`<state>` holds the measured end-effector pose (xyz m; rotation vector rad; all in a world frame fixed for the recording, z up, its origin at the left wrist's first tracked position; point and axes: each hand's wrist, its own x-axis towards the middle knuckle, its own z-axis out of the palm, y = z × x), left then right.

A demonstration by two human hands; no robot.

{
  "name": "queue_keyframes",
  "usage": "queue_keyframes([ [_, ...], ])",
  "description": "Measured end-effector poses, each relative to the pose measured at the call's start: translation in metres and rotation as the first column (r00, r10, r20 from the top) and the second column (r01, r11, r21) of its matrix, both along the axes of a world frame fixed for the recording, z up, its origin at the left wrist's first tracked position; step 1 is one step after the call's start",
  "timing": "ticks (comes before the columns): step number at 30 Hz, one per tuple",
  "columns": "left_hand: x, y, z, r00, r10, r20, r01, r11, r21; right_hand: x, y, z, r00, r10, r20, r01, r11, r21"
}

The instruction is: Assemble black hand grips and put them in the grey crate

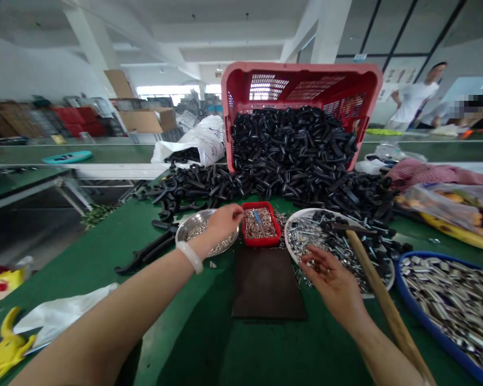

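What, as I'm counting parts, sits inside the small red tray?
The red tray holds small silvery metal pieces and a slim blue item; they cover its floor, which cannot be seen.

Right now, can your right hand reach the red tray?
Probably yes: the right hand is over the white plate, the red tray just past its rim, nothing tall between.

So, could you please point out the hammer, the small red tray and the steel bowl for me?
Hammer (381, 295), head view, on the wooden handle.
Red tray (261, 243), head view, on the front rim.
Steel bowl (179, 229), head view, on the left rim.
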<state>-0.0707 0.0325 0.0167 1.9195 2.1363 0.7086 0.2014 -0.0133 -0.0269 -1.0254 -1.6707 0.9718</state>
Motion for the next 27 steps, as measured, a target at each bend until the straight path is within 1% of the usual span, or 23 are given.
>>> queue_keyframes([
  [1, -0.021, 0.015, 0.004, 0.985, 0.129, -0.116, -0.137, 0.989, -0.064, 0.0, 0.0, -0.003, 1.0, 0.009, -0.006, -0.009, 1.0, -0.02],
  [2, -0.04, 0.03, 0.006, 0.968, 0.192, -0.16, -0.209, 0.973, -0.099, 0.0, -0.001, -0.005, 1.0, 0.016, -0.012, -0.017, 0.999, -0.032],
  [4, -0.069, 0.059, 0.005, 0.941, 0.256, -0.22, -0.291, 0.946, -0.142, -0.001, -0.001, -0.009, 1.0, 0.023, 0.007, -0.023, 0.999, -0.036],
  [6, -0.085, 0.085, -0.001, 0.933, 0.257, -0.25, -0.304, 0.937, -0.171, 0.0, -0.001, -0.013, 0.997, 0.012, 0.077, -0.01, 1.0, -0.019],
  [8, -0.092, 0.106, -0.01, 0.938, 0.228, -0.263, -0.286, 0.936, -0.207, 0.002, -0.001, -0.016, 0.987, 0.0, 0.162, -0.004, 1.0, 0.023],
  [11, -0.096, 0.126, -0.022, 0.943, 0.196, -0.267, -0.266, 0.929, -0.257, 0.005, 0.0, -0.022, 0.969, 0.013, 0.245, -0.037, 0.995, 0.097],
  [13, -0.098, 0.13, -0.026, 0.945, 0.182, -0.272, -0.255, 0.931, -0.261, 0.005, 0.0, -0.025, 0.961, 0.034, 0.276, -0.072, 0.989, 0.128],
  [14, -0.099, 0.129, -0.026, 0.95, 0.159, -0.268, -0.23, 0.938, -0.259, 0.005, 0.0, -0.026, 0.957, 0.043, 0.288, -0.085, 0.987, 0.136],
  [16, -0.099, 0.124, -0.024, 0.966, 0.078, -0.246, -0.142, 0.956, -0.257, 0.004, 0.0, -0.027, 0.95, 0.054, 0.309, -0.102, 0.985, 0.142],
  [18, -0.096, 0.117, -0.02, 0.978, -0.044, -0.202, -0.015, 0.96, -0.281, 0.003, 0.0, -0.027, 0.945, 0.047, 0.325, -0.098, 0.985, 0.143],
  [20, -0.089, 0.112, -0.016, 0.975, -0.169, -0.143, 0.112, 0.935, -0.337, 0.003, 0.0, -0.027, 0.944, 0.036, 0.329, -0.086, 0.986, 0.139],
  [22, -0.082, 0.109, -0.012, 0.96, -0.275, -0.049, 0.234, 0.886, -0.401, 0.003, 0.001, -0.027, 0.945, 0.039, 0.324, -0.088, 0.987, 0.136],
  [23, -0.079, 0.108, -0.01, 0.951, -0.308, 0.01, 0.283, 0.861, -0.423, 0.003, 0.001, -0.027, 0.945, 0.046, 0.323, -0.094, 0.986, 0.135],
  [25, -0.075, 0.106, -0.008, 0.942, -0.315, 0.115, 0.333, 0.837, -0.434, 0.004, 0.001, -0.027, 0.941, 0.064, 0.333, -0.114, 0.985, 0.133],
  [27, -0.074, 0.105, -0.007, 0.944, -0.264, 0.199, 0.327, 0.838, -0.437, 0.005, 0.001, -0.027, 0.933, 0.077, 0.353, -0.131, 0.982, 0.134],
])
